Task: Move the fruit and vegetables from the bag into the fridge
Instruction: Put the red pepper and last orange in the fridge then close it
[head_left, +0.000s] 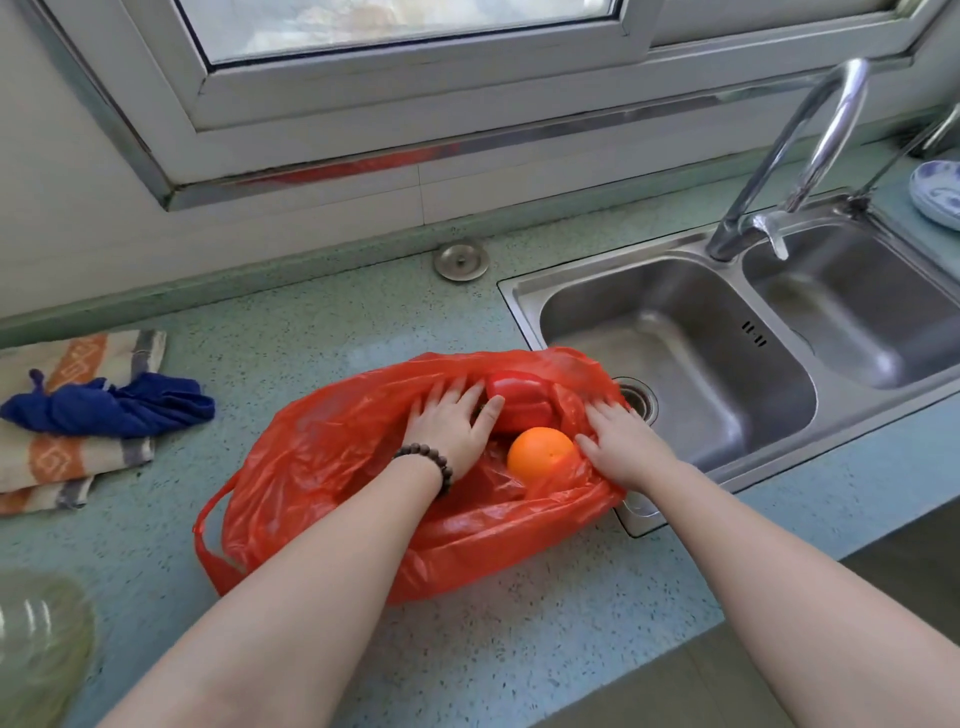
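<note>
Bag (332, 467) lies open on counter (260, 338), left hand (449, 423) flat and released with fingertips touching red pepper (519, 402), orange (540, 457) just nearer between both hands, right hand (621, 441) spread, released, pressing the plastic aside.

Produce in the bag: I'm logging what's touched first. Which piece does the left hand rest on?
The red pepper: the left hand lays its fingers against it. The orange sits untouched between both hands.
</note>
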